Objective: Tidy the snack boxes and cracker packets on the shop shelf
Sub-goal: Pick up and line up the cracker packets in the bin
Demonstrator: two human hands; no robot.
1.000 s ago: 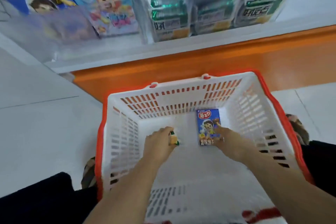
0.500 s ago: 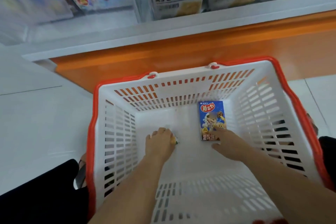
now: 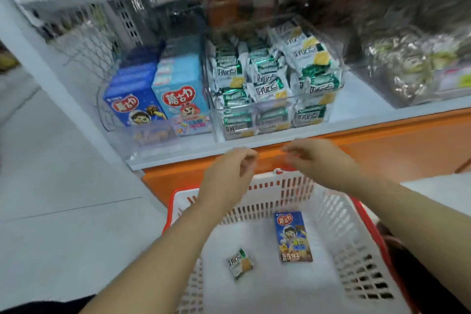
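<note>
Both hands have risen off the basket (image 3: 277, 188) floor: the left hand (image 3: 229, 173) and right hand (image 3: 321, 160) now hover above its far rim, each grip loose and empty. The cracker packet (image 3: 239, 264) and blue snack box (image 3: 293, 237) lie apart inside it, bare floor between them, below the shelf (image 3: 183, 154) edge.

A white, red-rimmed basket (image 3: 342, 234) stands on the pale tiled floor (image 3: 63, 211) before an orange plinth (image 3: 387, 146).

Both hands lifted out of basket (image 3: 341, 227): left hand (image 3: 229, 173) and right hand (image 3: 321, 160) now raised at its far rim, empty. Cracker packet (image 3: 239, 264) released below left hand; box (image 3: 293, 236) no longer touched by right hand.
</note>
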